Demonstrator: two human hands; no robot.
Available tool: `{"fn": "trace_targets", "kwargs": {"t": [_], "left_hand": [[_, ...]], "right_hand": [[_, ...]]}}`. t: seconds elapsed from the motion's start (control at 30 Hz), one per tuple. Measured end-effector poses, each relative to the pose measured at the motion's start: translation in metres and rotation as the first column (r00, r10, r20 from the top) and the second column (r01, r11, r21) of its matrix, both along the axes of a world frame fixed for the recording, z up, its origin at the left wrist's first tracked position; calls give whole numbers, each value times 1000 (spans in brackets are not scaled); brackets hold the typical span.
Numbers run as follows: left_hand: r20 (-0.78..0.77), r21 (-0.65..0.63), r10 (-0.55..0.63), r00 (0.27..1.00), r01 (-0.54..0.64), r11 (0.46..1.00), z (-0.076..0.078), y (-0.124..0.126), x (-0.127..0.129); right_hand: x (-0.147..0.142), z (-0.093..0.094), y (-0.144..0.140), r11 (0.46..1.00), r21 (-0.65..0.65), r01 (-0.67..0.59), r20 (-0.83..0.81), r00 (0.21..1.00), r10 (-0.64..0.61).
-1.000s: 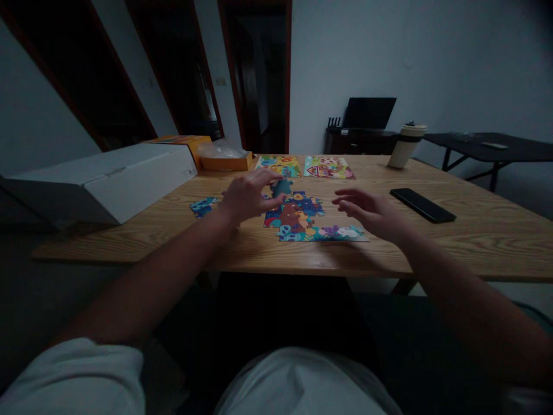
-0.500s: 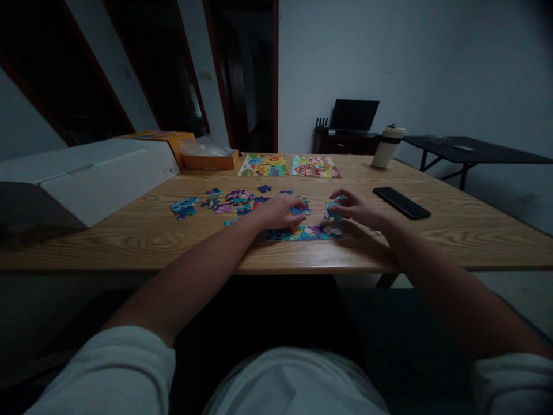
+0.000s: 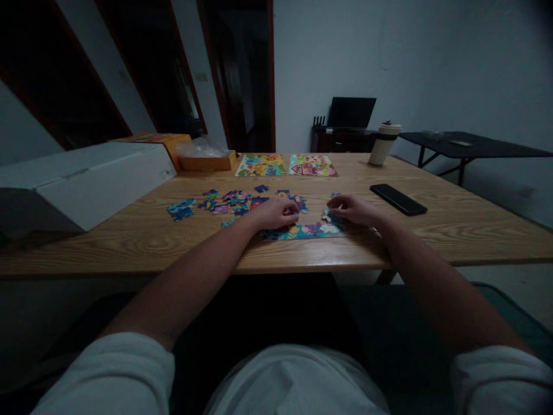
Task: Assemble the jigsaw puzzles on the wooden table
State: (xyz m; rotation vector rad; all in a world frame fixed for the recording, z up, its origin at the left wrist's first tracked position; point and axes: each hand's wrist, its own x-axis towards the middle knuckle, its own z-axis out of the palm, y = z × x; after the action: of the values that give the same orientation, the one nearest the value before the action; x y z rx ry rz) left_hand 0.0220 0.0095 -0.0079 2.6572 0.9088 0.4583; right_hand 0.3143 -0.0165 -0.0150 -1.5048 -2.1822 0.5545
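My right hand [image 3: 355, 210] is closed on a jigsaw puzzle piece [image 3: 326, 216] at the right of a partly joined puzzle. The piece is pale and blue, and my fingers hide much of it. My left hand [image 3: 276, 213] rests over the puzzle's left part with its fingers curled and thumb drawn in; whatever lies under the fingertips is hidden. Along the near side runs a joined strip of puzzle [image 3: 311, 231] in teal, purple and white. Loose puzzle pieces [image 3: 235, 199] lie in a heap left of my left hand.
Two bright picture sheets [image 3: 261, 165] lie at the back, beside an orange box [image 3: 206, 162] holding clear plastic. A long white box [image 3: 108, 178] stands at left. To the right are a black phone [image 3: 397, 199] and a cream tumbler [image 3: 383, 147]. The table's near edge is close to my body.
My right hand has lowered slightly with its fingers turned further down over the piece. My left hand has shifted a little, its fingers more drawn together. The whole view has moved slightly.
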Motion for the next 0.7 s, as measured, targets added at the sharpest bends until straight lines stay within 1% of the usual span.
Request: {"fn": "trace_targets", "kwargs": {"t": [0.07,0.2,0.27,0.33,0.4,0.47,0.53,0.6,0.7], "left_hand": [[-6,-14,0,1000,0,1000,0,0,1],[-3,-31,5,1000,-5,999,1,-1,1],[-6,-37,10,1000,-10,999,2,-3,2],[-8,-37,7,1000,-8,999,3,-3,2],[5,-23,8,1000,-8,1000,4,-4,2],[43,-8,24,999,-24,1000,5,-4,2],[102,4,45,994,-46,999,7,-5,2],[151,15,45,988,-48,999,9,-5,3],[155,31,35,987,-40,999,9,-6,3]], "right_hand": [[0,-1,1,1000,10,14,12,1000,-14],[1,-4,3,1000,20,-2,31,1000,2],[1,-4,3,1000,22,4,15,1000,-5],[1,-4,3,1000,14,24,-61,998,-24],[1,-2,3,999,-15,32,-216,976,-35],[0,0,3,998,-55,27,-387,921,-46],[-1,2,3,997,-78,22,-507,860,-58],[-6,3,2,996,-92,22,-552,831,-69],[-15,1,0,992,-125,24,-509,857,-85]]}}
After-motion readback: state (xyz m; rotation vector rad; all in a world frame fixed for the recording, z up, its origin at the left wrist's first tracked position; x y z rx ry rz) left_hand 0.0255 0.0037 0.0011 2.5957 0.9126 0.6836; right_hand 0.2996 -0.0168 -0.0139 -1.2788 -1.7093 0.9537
